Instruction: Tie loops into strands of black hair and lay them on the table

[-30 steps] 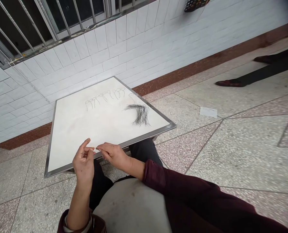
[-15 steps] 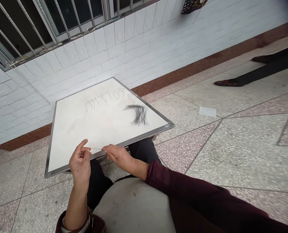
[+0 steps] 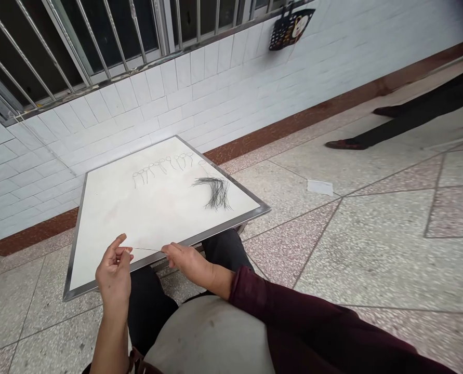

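A thin dark wire (image 3: 146, 249) stretches between my two hands above the near edge of the white table (image 3: 110, 234). My left hand (image 3: 115, 270) pinches its left end between thumb and a finger, with the index finger raised. At the other end, my right hand (image 3: 188, 263) is closed on the wire with thumb and fingers pressed together. Farther back on the tabletop lies a row of several wires bent into loops with tails (image 3: 163, 165). To the right of them is a loose pile of bent dark wires (image 3: 215, 192).
A tiled wall with a barred window (image 3: 98, 41) stands behind the table. A dark perforated basket (image 3: 289, 30) hangs there. A white piece of paper (image 3: 320, 187) lies on the floor, and another person's legs (image 3: 402, 122) are at the right.
My hands have moved apart, so a longer stretch of wire shows between them. The view has shifted, bringing more of the hanging basket into sight.
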Motion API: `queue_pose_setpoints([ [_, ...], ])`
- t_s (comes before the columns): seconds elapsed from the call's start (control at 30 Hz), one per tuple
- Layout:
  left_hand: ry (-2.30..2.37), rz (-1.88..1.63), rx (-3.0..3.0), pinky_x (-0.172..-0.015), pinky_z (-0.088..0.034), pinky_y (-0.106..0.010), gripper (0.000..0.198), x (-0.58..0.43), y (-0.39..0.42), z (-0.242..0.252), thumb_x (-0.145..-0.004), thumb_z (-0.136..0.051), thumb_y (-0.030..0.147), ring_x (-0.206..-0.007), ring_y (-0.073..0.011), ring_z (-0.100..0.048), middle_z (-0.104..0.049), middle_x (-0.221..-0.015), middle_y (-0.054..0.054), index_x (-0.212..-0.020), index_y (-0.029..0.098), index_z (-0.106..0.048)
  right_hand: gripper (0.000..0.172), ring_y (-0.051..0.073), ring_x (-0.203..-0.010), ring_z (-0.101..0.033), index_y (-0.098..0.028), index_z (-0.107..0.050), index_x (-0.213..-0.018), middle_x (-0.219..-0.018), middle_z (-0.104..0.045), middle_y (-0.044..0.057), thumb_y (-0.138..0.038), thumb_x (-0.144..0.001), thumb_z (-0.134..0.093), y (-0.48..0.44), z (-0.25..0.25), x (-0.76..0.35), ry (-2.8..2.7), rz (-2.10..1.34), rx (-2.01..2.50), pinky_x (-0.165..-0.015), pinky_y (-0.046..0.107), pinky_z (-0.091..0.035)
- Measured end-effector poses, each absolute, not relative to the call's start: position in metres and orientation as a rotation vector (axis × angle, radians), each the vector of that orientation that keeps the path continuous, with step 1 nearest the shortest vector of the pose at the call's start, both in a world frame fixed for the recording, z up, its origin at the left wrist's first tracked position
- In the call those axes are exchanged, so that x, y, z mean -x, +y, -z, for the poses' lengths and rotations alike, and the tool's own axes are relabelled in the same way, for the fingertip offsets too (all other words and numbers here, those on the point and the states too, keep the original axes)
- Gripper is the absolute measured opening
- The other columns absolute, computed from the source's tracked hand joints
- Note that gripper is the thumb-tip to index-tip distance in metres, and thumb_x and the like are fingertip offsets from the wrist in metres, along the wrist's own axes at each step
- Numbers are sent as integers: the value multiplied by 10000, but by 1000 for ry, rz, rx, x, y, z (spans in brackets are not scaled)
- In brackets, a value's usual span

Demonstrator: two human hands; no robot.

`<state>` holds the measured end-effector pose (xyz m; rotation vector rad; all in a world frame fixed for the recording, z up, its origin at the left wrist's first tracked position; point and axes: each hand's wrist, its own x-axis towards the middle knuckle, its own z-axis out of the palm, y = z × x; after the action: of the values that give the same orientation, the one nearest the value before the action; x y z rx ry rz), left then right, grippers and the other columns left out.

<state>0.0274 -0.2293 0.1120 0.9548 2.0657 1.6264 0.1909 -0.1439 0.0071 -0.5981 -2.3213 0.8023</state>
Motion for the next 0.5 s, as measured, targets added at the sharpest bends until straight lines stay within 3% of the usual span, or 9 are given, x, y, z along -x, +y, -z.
queue_pose_setpoints([
  [0.33, 2007, -1666, -927, -762, -552, -307, 452, -21, -226, -106, -713, -666, 320, -740, -150, -629, -649, -765, -9, -1138, 167, -677, 484, 87, -663, -579, -184, -487, -1190, -861, -569, 2, 51, -771, -431, -138, 4, -193, -2321, -754, 549, -656, 222, -495],
  [0.5, 1959, -1666, -910, -740, -555, -294, 456, -21, -224, -104, -701, -683, 321, -743, -146, -621, -639, -749, -5, -1128, 160, -680, 422, 48, -579, -563, -213, -503, -1192, -889, -558, -2, -4, -838, -407, -139, 5, -194, -2155, -1060, 595, -555, 174, -479],
])
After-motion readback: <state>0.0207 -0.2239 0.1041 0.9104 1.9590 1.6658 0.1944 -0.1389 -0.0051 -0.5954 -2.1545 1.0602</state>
